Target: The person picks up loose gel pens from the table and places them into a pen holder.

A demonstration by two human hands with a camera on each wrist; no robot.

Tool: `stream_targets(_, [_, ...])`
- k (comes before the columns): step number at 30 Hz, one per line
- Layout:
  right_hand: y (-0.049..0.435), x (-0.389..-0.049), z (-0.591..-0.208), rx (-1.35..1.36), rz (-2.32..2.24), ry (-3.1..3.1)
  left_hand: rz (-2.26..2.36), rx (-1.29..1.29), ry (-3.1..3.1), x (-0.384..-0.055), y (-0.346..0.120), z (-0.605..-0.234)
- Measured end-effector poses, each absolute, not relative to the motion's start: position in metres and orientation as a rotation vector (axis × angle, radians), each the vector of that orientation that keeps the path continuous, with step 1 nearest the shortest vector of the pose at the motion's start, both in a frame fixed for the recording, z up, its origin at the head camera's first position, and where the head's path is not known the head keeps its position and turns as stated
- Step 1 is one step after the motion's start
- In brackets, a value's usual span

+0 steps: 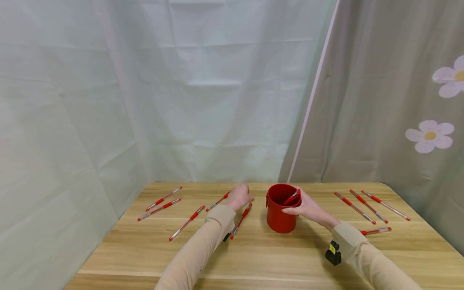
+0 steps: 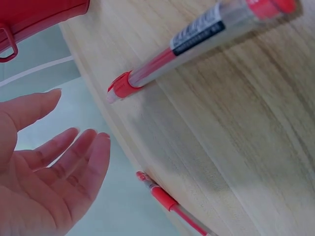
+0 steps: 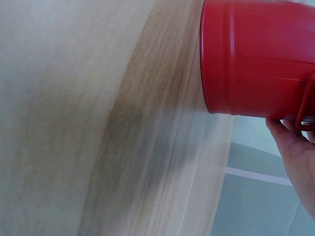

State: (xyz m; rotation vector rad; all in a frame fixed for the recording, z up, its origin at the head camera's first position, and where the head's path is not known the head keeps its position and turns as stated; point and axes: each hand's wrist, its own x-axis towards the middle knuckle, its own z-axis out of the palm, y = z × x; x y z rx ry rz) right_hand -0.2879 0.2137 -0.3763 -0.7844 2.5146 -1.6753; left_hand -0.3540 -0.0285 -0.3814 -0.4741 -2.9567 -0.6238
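My left hand (image 1: 240, 196) hovers over the far middle of the table, between two red gel pens. In the left wrist view that hand (image 2: 59, 182) holds nothing, its fingers loosely bent and apart from the thumb. One clear-barrelled gel pen (image 2: 197, 44) lies close by it; another gel pen (image 2: 165, 197) lies beyond the fingertips. A red bucket (image 1: 282, 219) stands upright right of centre, and a gel pen (image 1: 291, 197) leans inside it. My right hand (image 1: 308, 207) grips the bucket's right side near the rim. The right wrist view shows fingers against the bucket (image 3: 266, 59).
Several red gel pens lie on the wooden table (image 1: 275, 262): a group at left, including one pen (image 1: 186, 223), and a group at right, including one pen (image 1: 367, 206). Another pen (image 1: 377, 230) is partly behind my right sleeve. Curtains (image 1: 217, 100) hang behind the table.
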Motion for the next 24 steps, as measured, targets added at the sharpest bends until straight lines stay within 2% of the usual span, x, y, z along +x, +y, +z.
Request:
stream_targets(9, [0.221, -0.308, -0.399, -0.782, -1.675, 2.526, -0.627, -0.475, -3.01, -0.353, -0.03, -0.386])
stream_targets(17, [0.215, -0.296, -0.384, -0.798, -1.677, 2.504, -0.674, -0.474, -3.036, -0.35, -0.03, -0.388])
stream_targets(24, [0.222, -0.31, -0.401, -0.817, -1.69, 2.51, -0.696, -0.46, -3.063, -0.349, -0.029, -0.39])
